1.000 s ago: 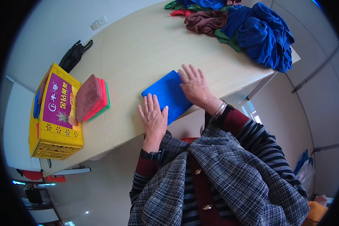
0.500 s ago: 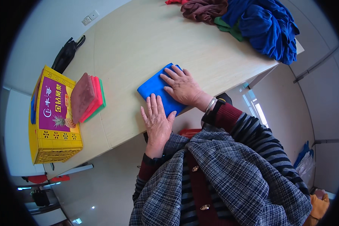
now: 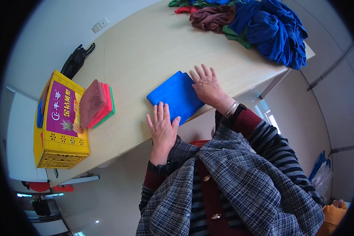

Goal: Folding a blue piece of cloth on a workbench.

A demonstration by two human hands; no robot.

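A folded blue cloth [image 3: 176,92] lies flat near the front edge of the table. My left hand [image 3: 162,126] rests with its fingertips on the cloth's near left side, fingers stretched out. At the cloth's right edge, my right hand [image 3: 210,86] is spread with the fingers apart, beside or just touching the edge; I cannot tell which. Neither hand grips anything. To the left, folded cloths in brown [image 3: 92,103], red [image 3: 104,107] and green [image 3: 112,101] lean in a row against a yellow crate.
The yellow crate [image 3: 63,151] with a purple panel stands at the table's left end, a black umbrella [image 3: 75,62] behind it. Crumpled blue cloths [image 3: 277,35] and a brown one [image 3: 213,18] are heaped at the far right of the pale table [image 3: 145,51].
My right hand has slid off the top of the blue cloth to its right edge. My left hand stays in about the same place, fingertips on the cloth.
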